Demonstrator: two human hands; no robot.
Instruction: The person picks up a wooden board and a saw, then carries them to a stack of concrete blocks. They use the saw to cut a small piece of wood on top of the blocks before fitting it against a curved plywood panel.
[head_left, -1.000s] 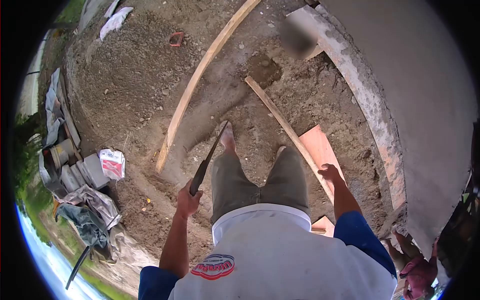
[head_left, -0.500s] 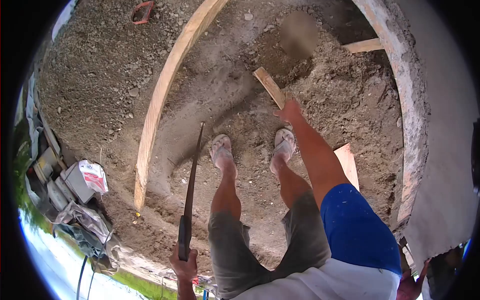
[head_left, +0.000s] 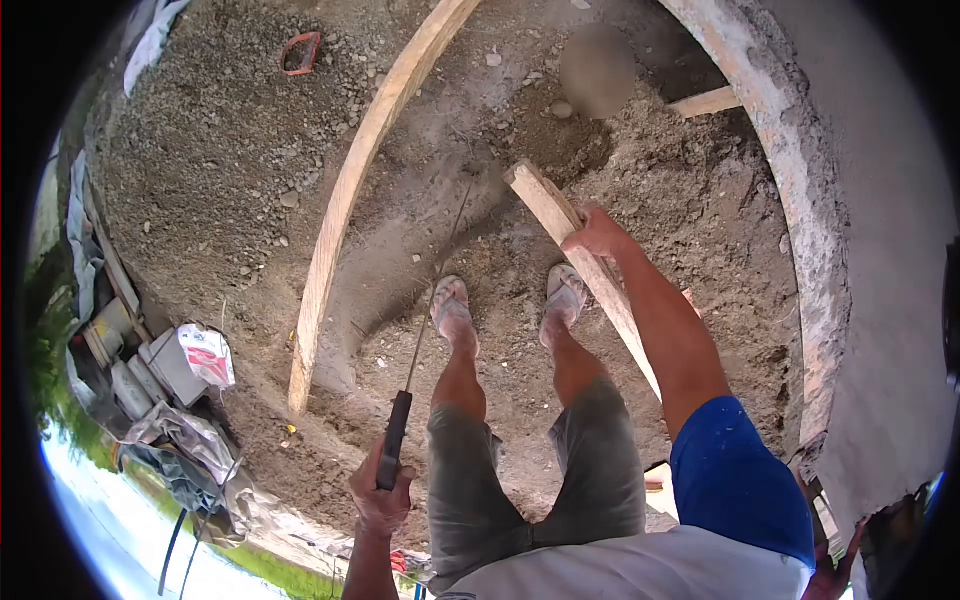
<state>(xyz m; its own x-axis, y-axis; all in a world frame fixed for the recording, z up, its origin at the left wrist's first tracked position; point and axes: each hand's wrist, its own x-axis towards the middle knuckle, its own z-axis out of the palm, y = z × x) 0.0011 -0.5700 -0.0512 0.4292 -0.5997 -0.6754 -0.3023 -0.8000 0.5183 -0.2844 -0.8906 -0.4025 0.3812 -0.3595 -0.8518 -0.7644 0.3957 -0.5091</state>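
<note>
My left hand [head_left: 382,488] is closed round the black handle of a handsaw [head_left: 396,436], low on the left beside my left knee. The saw's thin blade points up and away over the dirt, seen nearly edge-on. My right hand [head_left: 600,236] grips a wooden board [head_left: 556,210] near its far end. Slanting from the middle of the view, the board runs back past my right leg, and my forearm hides part of it. Both feet, in flip-flops, stand on the ground between the saw and the board.
A long timber [head_left: 345,195] lies on the dirt to the left. Along the right runs a rough concrete edge [head_left: 812,210], with a short wood piece [head_left: 706,102] against it. Bags and scraps [head_left: 150,375] pile up at far left. An orange-red frame-like object [head_left: 300,54] lies beyond.
The board has swung and lifted towards me, showing more of its length along my right arm. My left hand has turned the saw, so its blade tip points farther right and away.
</note>
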